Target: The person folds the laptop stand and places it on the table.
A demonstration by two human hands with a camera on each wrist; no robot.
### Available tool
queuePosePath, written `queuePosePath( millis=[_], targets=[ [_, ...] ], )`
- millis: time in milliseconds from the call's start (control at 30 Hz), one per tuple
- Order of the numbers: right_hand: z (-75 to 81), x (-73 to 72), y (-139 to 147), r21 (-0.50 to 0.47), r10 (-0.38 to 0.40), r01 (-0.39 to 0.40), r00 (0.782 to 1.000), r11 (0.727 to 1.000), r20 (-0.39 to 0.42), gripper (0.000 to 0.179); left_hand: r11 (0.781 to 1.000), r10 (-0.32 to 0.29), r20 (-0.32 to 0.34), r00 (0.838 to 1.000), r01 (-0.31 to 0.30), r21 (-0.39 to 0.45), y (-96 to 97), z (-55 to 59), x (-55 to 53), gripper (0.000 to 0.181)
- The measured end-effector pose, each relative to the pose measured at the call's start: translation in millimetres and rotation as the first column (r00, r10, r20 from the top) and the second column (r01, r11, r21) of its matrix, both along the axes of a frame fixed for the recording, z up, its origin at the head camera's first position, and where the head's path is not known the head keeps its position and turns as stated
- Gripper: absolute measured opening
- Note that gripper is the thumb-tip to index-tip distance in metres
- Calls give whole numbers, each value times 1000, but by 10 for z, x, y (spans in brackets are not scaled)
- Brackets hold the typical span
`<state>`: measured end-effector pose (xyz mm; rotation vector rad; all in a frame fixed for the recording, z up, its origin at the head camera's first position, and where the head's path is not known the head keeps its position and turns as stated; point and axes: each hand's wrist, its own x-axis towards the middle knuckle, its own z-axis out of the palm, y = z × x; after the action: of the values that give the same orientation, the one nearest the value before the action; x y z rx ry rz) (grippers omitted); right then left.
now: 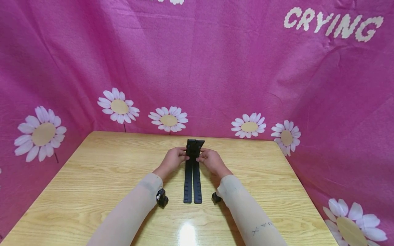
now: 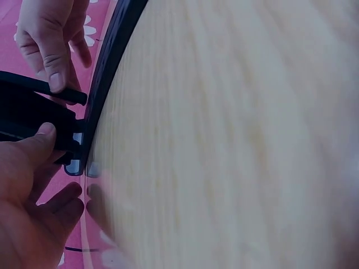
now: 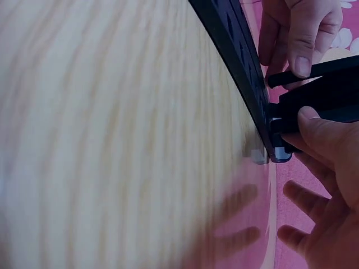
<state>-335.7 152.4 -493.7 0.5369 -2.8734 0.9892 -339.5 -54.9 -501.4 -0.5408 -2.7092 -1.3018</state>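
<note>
A black folding stand [image 1: 188, 182] is on the wooden table, with two long flat notched legs running toward me and an upright part raised at the far end. My left hand [image 1: 173, 159] pinches the left side of the upright part, while my right hand [image 1: 212, 161] pinches its right side. In the left wrist view, the left thumb presses on a dark panel of the stand [image 2: 33, 115] close to the hinge. From the right wrist view, the right thumb lies on the opposite side of the stand [image 3: 320, 106], its lower fingers spread beneath.
The light wooden table [image 1: 123, 177] is backed by a pink cloth [image 1: 209, 68] printed with daisies, which also hangs at both sides. A small black camera [image 1: 161, 198] sits at the left wrist, and another dark device [image 1: 216, 197] at the right.
</note>
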Motion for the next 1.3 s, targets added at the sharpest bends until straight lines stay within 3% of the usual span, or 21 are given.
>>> queuePosePath(
  millis=[333,800,1133,1300],
  targets=[
    [-19,-47,-11,0,-19,19,999,1000,-31,17,998,29,28,999,-30,62,17,-13,-41,14],
    [-18,-45,-32,-125,-89,90,996,988,11,15,978,106,86,991,-120,172,38,-20,-32,10],
    [57,19,-61,-262,-242,257,966,930,86,18,937,180,84,980,-197,287,44,-7,5,13],
    [44,40,-45,-377,-210,235,972,896,107,20,920,168,81,983,-186,346,41,-3,3,22]
  ],
)
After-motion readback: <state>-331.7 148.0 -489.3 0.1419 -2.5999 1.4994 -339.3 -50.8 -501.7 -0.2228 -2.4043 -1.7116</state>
